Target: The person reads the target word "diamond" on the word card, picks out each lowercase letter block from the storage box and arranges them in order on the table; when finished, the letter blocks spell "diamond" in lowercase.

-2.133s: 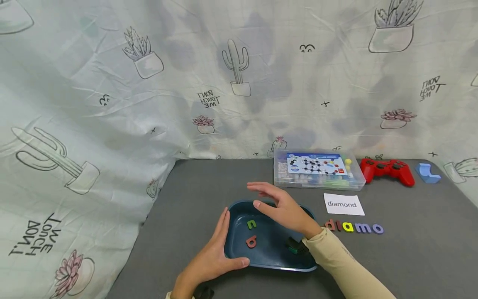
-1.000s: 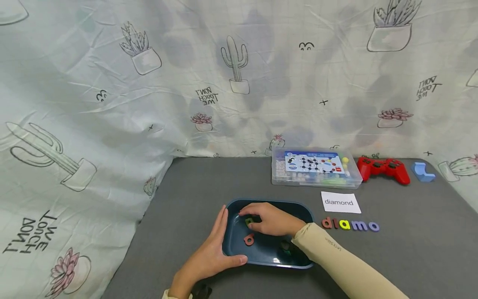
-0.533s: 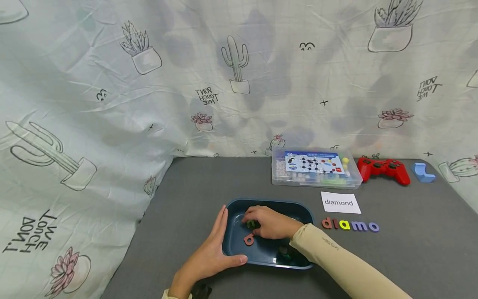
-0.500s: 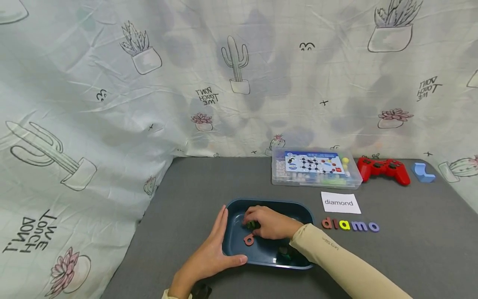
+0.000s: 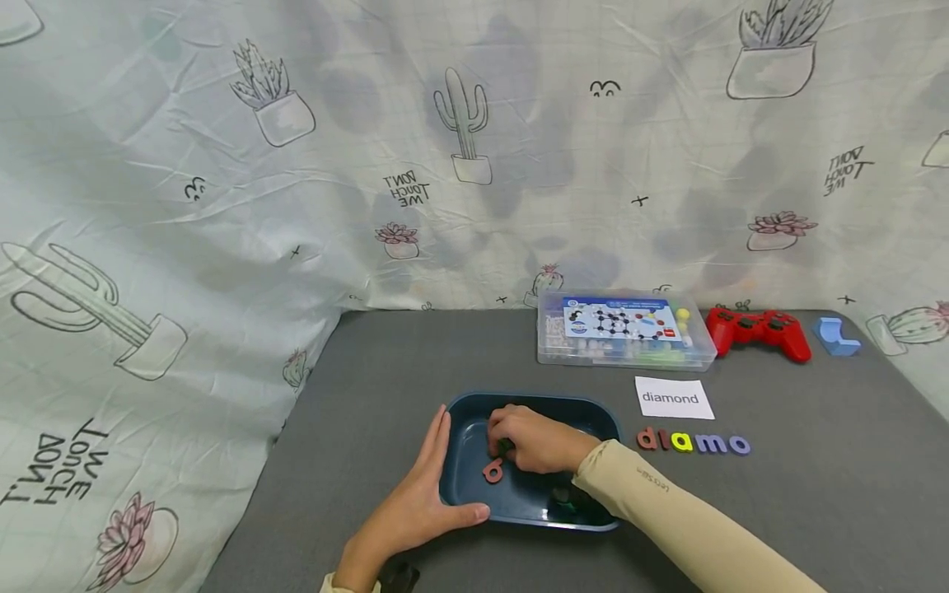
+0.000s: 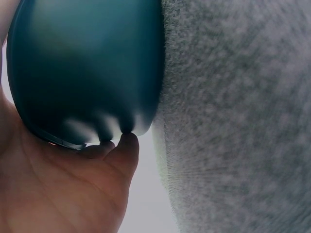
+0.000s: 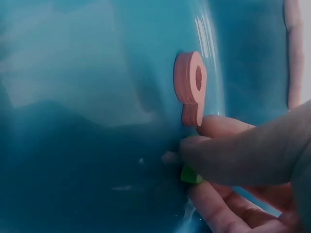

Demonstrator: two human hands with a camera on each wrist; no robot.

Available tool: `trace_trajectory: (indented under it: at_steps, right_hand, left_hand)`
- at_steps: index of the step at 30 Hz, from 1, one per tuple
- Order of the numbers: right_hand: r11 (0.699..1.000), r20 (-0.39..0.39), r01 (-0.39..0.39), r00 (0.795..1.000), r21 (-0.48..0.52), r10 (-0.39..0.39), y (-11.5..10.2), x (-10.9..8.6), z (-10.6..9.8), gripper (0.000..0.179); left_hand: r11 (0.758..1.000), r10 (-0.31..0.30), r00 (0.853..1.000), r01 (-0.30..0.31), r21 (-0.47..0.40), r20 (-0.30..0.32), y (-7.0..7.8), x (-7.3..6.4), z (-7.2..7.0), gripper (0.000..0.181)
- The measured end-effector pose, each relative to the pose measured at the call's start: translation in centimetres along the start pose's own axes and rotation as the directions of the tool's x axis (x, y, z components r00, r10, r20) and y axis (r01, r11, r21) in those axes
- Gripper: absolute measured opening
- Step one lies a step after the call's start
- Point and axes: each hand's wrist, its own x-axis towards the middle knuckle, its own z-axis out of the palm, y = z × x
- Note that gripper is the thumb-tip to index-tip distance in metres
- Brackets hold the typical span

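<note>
A dark blue tray [image 5: 534,520] lies on the grey table. My left hand [image 5: 423,502] rests against its left end, fingers straight along the side and thumb at the near rim; the left wrist view has the fingertips on the outer wall. Inside the tray, my right hand [image 5: 537,441] pinches a green letter n [image 7: 191,174] between thumb and fingers, which mostly hide it. Right beside those fingertips is a red letter d [image 5: 493,471], lying on the tray floor.
Right of the tray, a row of letters [image 5: 693,442] reads d, i, a, m, o. Above it lies a card [image 5: 673,399] printed "diamond". Farther back are a clear plastic case [image 5: 626,329], a red game controller [image 5: 759,332] and a light blue piece [image 5: 838,338].
My right hand has come down from above the tray into it, and its fingers have closed on the green letter n. My left hand has stayed at the tray's left end.
</note>
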Motion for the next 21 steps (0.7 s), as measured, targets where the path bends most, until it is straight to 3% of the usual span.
trace_trajectory:
  at_steps: [9,21]
  right_hand:
    - [0.994,-0.097,0.042,0.995,0.099,-0.032,-0.4,0.0,-0.8,0.015]
    - [0.991,-0.245,0.079,0.968,0.105,-0.051,-1.0,-1.6,-2.5,0.016]
  left_hand:
    - [1.000,0.025,1.000,-0.025,-0.014,0.000,0.0,0.2,-0.1,0.128]
    - [1.000,0.014,1.000,-0.014,-0.016,0.005,-0.1,0.0,0.0,0.128]
